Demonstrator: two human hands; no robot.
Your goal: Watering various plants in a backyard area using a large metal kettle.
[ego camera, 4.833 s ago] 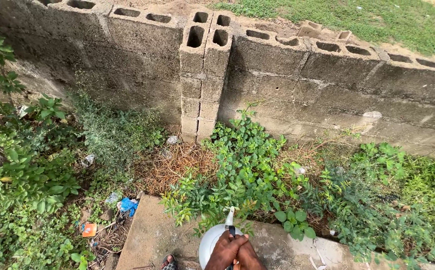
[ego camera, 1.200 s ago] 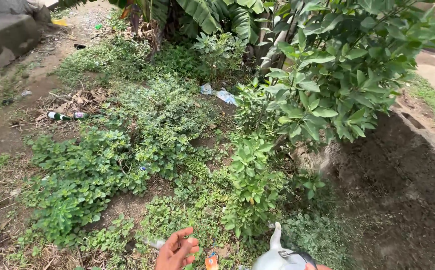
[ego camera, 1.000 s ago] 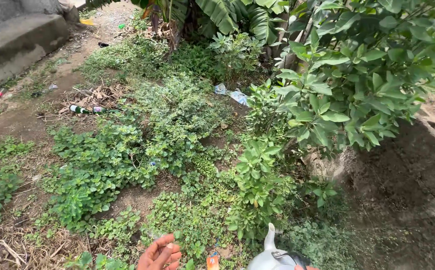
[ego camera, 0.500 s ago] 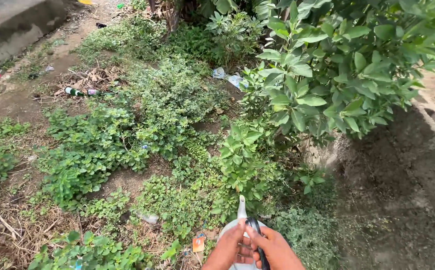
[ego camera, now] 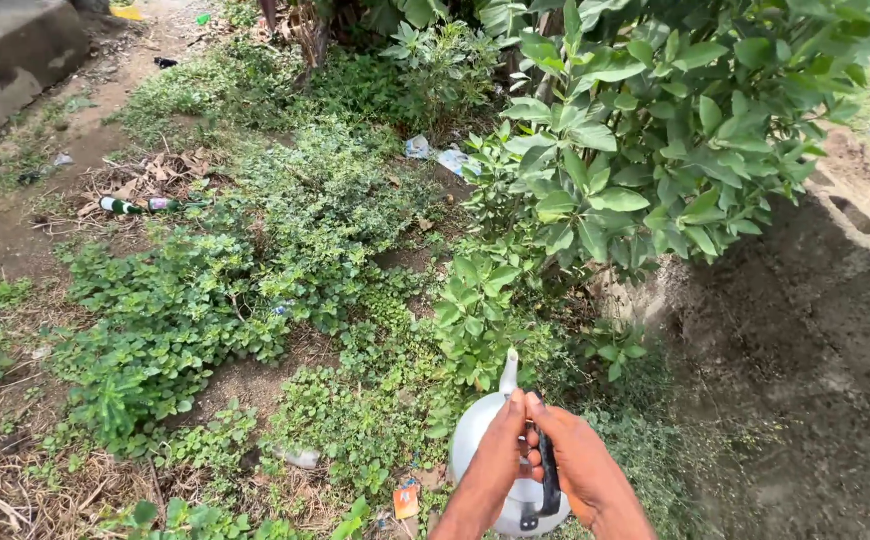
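Outdoors, over a weedy garden patch. We hold a pale metal kettle (ego camera: 500, 450) low in front of us, at the bottom of the view, its slim spout (ego camera: 508, 372) pointing up and away toward the plants. Both of our hands meet on top of it: the left hand (ego camera: 495, 468) comes in from the left with fingers curled over the black handle (ego camera: 549, 475), and the right hand (ego camera: 580, 470) wraps the same handle from the other side. Both sets of fingers are closed around that handle, thumbs touching near the top.

Handling, as we judge it: the body is rigid, smooth metal, likely slick if wet, so the dark handle is the sensible place to grip, and that is where we have it. Whether it holds water we cannot see; a two-handed hold suggests some weight, though that is only a guess. A tilt would send the load toward the spout, so the grip should stay firm.

Surroundings: low green groundcover (ego camera: 205, 310) spreads left of the kettle, with bare soil between clumps. A broad-leaved shrub (ego camera: 655, 130) stands just beyond and to the right. A green bottle (ego camera: 120, 206) lies on dry leaves well to the left, pale litter scraps (ego camera: 435, 155) sit near the shrub's base, and an orange wrapper (ego camera: 406, 500) lies just beside the kettle. Dark bare earth (ego camera: 805, 380) fills the right side.
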